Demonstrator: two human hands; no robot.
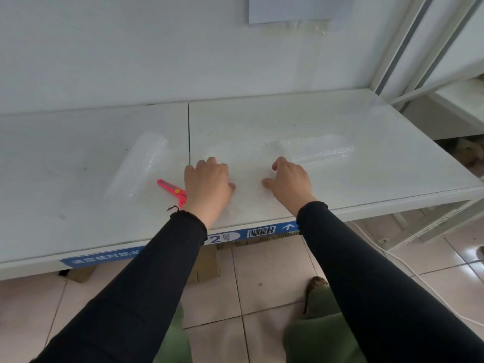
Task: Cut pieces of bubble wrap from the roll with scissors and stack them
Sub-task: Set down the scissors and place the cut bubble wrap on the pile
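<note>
Pressing down on a clear sheet of bubble wrap (247, 179) at the centre of the white shelf top (366, 121), both hands are lying palm-down with fingers curled. The left hand (207, 182) is resting on the sheet's 9 o'clock side, holding nothing. The right hand (289, 182) is resting on the 3 o'clock side, also holding nothing, its thumb pointing toward the left hand. The sheet's edges are too faint to trace.

The bubble wrap roll (138, 166) is lying at 9 o'clock from the left hand, angled from 7 o'clock up toward 1 o'clock. The red-handled scissors (172, 191) are lying flat between the roll and the left wrist, partly hidden under that wrist. A stack of cut bubble wrap pieces (317, 150) is sitting at 1 o'clock from the right hand, just beside its fingertips.

A blue label strip (262, 230) with a barcode is running along the shelf's front edge at 6 o'clock. Black sleeves (146, 279) are covering both forearms.
</note>
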